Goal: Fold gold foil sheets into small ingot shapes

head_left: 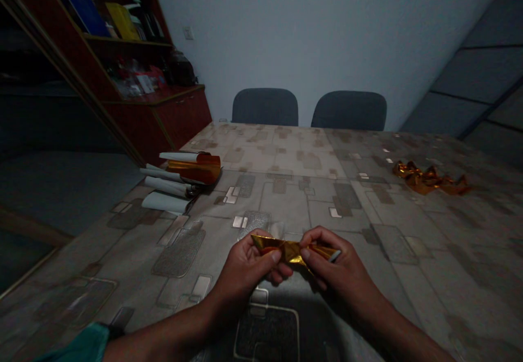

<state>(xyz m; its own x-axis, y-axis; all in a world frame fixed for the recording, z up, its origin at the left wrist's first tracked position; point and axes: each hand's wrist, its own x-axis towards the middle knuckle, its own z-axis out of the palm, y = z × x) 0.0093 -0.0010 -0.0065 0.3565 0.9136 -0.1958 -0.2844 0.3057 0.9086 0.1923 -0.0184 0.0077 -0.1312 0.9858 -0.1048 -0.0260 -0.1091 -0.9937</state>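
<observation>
The patterned table (286,158) spreads beneath everything; the two forearms come in over its near edge, the left slanting up from the lower left with a green sleeve (90,343) at its end, the right slanting up from the lower right, so that the hands meet near the middle, just above the cloth; the left hand (247,258) is turned inward, its thumb lying along the near side and its fingers curled behind and below; the right hand (339,261) faces it, index finger bent over the top and thumb in front; both are closed in a pinch on one gold foil piece (292,249), the left at its left part, the right at its right part, with a narrow gap between the hands where creased foil shows; its right end, tipped with a pale edge, pokes out beside the right palm; well apart to the left lies a pile of curled gold sheets (180,179), pale backs outward; far to the right sits a smaller cluster of folded gold shapes (429,181), close together.
</observation>
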